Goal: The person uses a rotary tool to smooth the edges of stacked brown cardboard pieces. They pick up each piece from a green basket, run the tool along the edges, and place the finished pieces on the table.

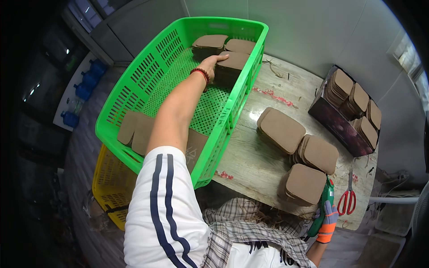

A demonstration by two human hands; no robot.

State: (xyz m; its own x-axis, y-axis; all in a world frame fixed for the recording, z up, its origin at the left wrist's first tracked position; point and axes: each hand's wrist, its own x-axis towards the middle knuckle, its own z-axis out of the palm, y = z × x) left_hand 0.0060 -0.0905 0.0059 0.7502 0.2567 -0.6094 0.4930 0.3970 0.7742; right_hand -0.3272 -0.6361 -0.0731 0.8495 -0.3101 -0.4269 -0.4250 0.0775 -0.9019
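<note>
My bare left hand (213, 66), with a red bead bracelet at the wrist, reaches into the far end of a green plastic crate (152, 60). It grips a stack of brown rounded-square pads (234, 60); the thumb lies on top and the other fingers are mostly hidden. Two more pad stacks (210, 41) touch it behind. At the table's near edge my right hand (329, 221), in a grey and orange glove, is closed around a green hand-held tool (330, 192). That tool lies beside a pad stack (305, 183).
Two larger pad stacks (281, 129) stand mid-table. Red-handled scissors (347, 201) lie right of the tool. A dark box (339, 123) of pads sits at the far right. Brown pieces (134, 127) occupy the crate's near end. A yellow crate (109, 178) is below left; blue bottles (82, 91) stand beyond.
</note>
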